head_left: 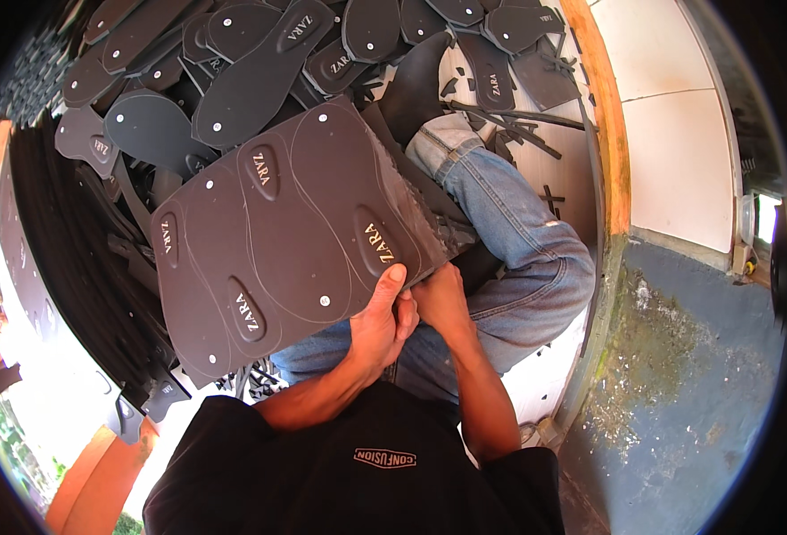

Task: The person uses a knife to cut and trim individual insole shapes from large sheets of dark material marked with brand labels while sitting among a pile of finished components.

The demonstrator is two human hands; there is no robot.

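A dark brown sheet (309, 214), marked with curved sole outlines, raised oval pads and small white dots, lies tilted across my lap. Along its right side a rough cut edge shows. My left hand (380, 323) grips the near edge close to the right corner, thumb on top and fingers curled beneath. Right beside it, my right hand (442, 299) is closed at that same corner. Whatever its fingers hold is hidden by the sheet and my left hand.
Cut dark soles (259, 71) lie heaped beyond the sheet. A stack of dark sheets (63, 259) rises at the left. Thin offcut strips (523, 132) litter the white floor by my bent jeans leg (518, 232). A wooden edge (609, 116) borders the right side.
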